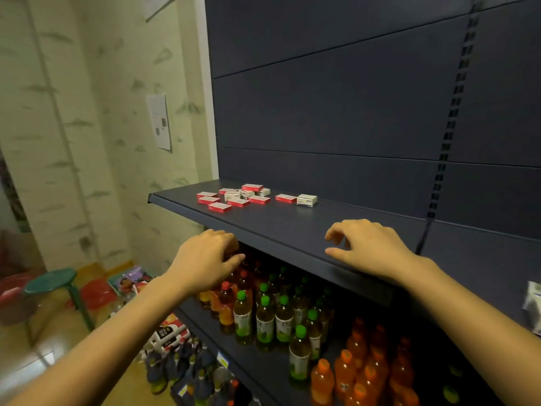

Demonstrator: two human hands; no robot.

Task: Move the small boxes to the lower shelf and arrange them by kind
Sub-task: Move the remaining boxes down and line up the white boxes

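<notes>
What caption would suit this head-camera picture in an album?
A person's left hand and right hand at the front of a dark metal shelf bearing scattered small red and white cardboard boxes.

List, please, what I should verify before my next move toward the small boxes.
1. Right hand free: ok, it holds nothing.
2. Left hand free: cannot tell, fingers curled near the bottles.
3. Boxes in sight: ok, red boxes and white boxes lie mixed on the upper shelf.
4. Path to boxes: ok, bare shelf between hands and boxes.
5. Room on lower shelf: not ok, bottles crowd the visible part.
</notes>
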